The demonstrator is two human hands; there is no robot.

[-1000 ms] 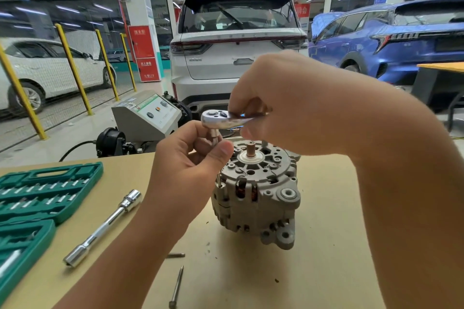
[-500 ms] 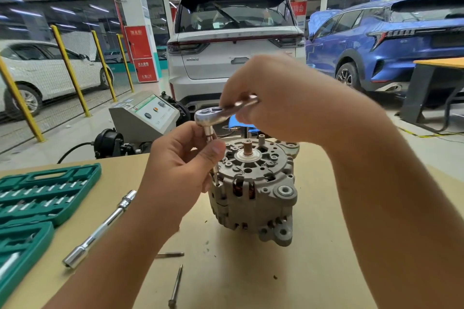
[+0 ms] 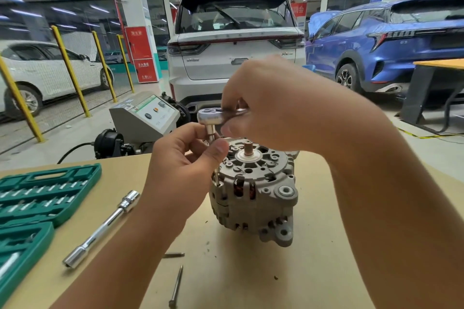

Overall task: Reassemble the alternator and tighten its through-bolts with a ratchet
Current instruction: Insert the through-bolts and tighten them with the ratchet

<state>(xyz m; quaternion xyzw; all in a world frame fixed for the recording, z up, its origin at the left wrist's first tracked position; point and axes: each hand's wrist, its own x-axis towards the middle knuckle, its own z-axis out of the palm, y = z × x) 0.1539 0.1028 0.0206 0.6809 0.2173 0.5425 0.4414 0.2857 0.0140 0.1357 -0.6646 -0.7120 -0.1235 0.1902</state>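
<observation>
The alternator point(image 3: 253, 190) is stood on end near the middle of the tan table point(image 3: 313, 271), its shaft pointed up. A through-bolt point(image 3: 216, 176) is seated in a hole at its left edge, and the ratchet point(image 3: 210, 118) with its socket is set upright on top of that bolt. The socket is pinched by the left hand point(image 3: 183, 163) between thumb and fingers. The ratchet handle is gripped by the right hand point(image 3: 271, 103), curled above the alternator. Two loose bolts point(image 3: 176, 286) are laid on the table nearer the camera. An extension bar point(image 3: 100, 229) is laid to the left, beside a green socket case point(image 3: 47, 193).
</observation>
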